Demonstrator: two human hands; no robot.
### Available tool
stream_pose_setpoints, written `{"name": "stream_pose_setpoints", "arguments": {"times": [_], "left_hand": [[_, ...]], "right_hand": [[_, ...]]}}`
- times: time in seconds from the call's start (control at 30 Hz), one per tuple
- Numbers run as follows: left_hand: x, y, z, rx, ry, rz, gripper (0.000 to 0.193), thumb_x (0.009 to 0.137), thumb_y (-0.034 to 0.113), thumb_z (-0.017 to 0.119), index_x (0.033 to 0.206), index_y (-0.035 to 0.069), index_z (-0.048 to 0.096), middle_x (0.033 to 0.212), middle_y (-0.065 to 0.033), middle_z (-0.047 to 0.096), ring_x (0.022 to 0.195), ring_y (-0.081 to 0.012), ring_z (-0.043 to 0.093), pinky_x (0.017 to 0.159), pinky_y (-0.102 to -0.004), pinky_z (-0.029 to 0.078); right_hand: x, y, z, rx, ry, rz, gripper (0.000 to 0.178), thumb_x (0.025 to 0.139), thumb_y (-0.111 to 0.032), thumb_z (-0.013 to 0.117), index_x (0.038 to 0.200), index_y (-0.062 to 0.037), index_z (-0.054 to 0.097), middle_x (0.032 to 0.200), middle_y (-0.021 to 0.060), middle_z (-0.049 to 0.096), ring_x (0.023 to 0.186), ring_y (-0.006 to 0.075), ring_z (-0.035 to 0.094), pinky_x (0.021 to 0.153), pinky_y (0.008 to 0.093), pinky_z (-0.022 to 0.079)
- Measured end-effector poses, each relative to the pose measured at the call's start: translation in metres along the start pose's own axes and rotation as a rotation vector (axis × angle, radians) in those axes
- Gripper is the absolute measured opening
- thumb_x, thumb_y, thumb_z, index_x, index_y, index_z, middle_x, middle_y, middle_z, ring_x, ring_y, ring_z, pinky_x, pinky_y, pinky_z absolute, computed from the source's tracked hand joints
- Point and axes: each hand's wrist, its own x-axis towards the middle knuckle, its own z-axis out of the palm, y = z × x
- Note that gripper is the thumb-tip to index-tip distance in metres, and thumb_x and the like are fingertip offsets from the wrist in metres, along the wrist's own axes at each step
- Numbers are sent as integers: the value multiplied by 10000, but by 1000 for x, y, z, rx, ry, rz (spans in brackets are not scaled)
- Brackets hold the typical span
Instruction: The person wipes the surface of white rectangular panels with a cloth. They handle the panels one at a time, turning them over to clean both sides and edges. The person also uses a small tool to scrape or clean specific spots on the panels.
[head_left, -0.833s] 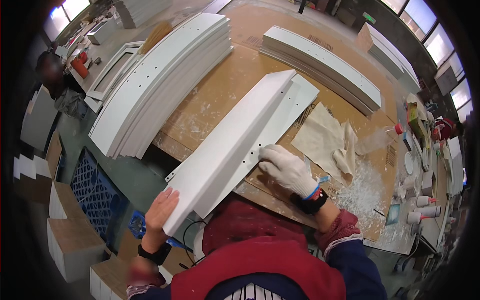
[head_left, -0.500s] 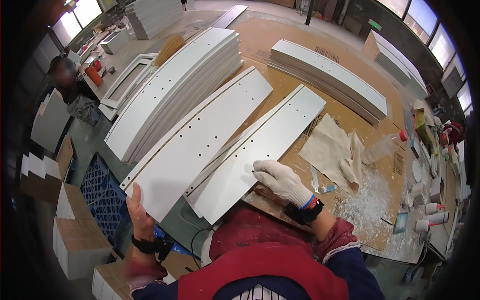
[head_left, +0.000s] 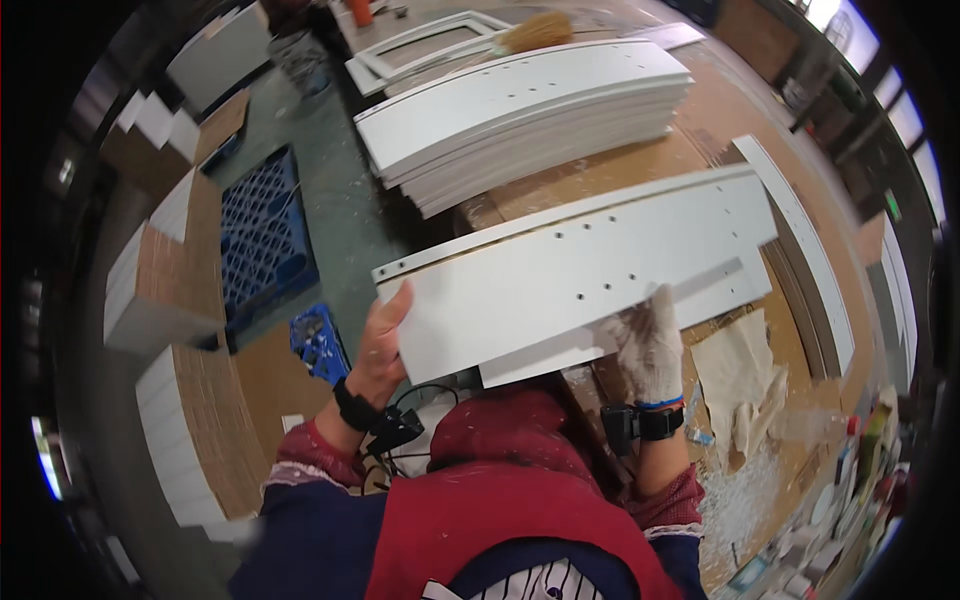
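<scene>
A workshop with a grey-green floor (head_left: 340,215) surrounds a brown table (head_left: 720,110) littered with white shavings near its right edge. The left hand (head_left: 380,340), bare, grips the left end of a long white panel (head_left: 580,270) drilled with small holes, thumb on the top face and the other fingers hidden beneath it, so their spread cannot be told. The right hand (head_left: 650,345), in a white glove, lies on the panel's near edge with its fingers close together, pressing down where a second, narrower white panel (head_left: 560,355) shows just under the first. Both panels sit over the table's near edge, in front of the person's chest. Toward the far edge lies a stack of curved white panels (head_left: 520,120), with a brush (head_left: 530,32) beyond it. A crumpled cloth (head_left: 740,375) lies right of the gloved hand. A blue plastic crate (head_left: 265,235) stands on the floor to the left, beside stacks of white boards (head_left: 150,290).
</scene>
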Motion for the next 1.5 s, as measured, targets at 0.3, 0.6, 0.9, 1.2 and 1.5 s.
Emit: {"name": "stream_pose_setpoints", "arguments": {"times": [0.3,0.6,0.9,1.2,1.5], "left_hand": [[23,3,9,-7,-116,30,453,942,211,515,1306,-33,399,1260,-134,524,1134,-222,542,967,-364,448],[37,83,37,583,-18,240,486,895,142,538,1302,-45,351,1023,-144,601,753,-206,656,596,-291,565],[102,135,22,670,84,401,355,907,246,560,1071,-63,499,699,-79,591,484,-123,557,417,-230,441],[114,136,28,979,328,435,525,909,278,582,1270,-72,432,518,-2,481,362,-66,422,326,-203,340],[56,108,-8,963,327,396,329,965,244,484,1138,-33,528,528,-9,480,423,-64,442,398,-190,345]], "right_hand": [[37,-34,15,-22,147,-146,257,887,-127,614,1118,-31,557,1085,77,626,988,193,621,810,307,547],[167,-56,82,-182,-84,-154,222,894,-117,597,1084,-13,550,1019,78,633,925,180,633,782,294,552],[253,-48,129,-481,-117,76,346,871,-338,635,895,5,589,671,92,627,428,161,559,344,205,400],[245,-74,130,-1158,-31,106,526,892,-517,498,656,-49,537,531,23,505,386,130,477,366,287,372],[121,-96,61,-1592,-331,100,326,907,-349,556,949,-30,614,697,44,600,645,135,562,626,274,471]]}}
